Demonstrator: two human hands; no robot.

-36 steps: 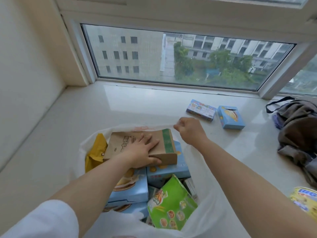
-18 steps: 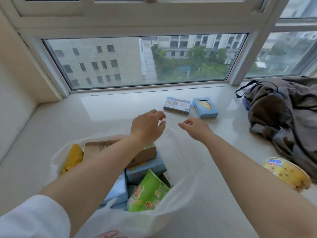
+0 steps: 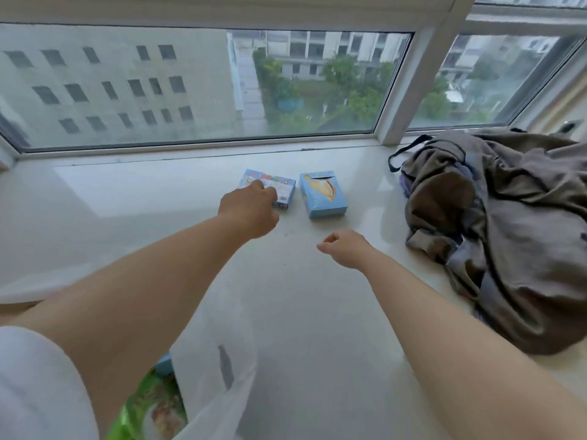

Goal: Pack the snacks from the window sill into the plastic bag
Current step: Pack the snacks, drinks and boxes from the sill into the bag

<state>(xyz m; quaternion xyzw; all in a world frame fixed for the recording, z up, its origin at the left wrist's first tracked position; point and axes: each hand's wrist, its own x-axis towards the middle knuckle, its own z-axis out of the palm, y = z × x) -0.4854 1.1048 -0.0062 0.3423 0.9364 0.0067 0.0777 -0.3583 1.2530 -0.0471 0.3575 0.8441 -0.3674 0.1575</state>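
While left hand touches colourful box, grip unclear | blue box beside | right hand loose, empty | boxes: 2

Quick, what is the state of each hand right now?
Left hand: on the colourful box; whether it grips cannot be told.
Right hand: loosely curled, holding nothing.
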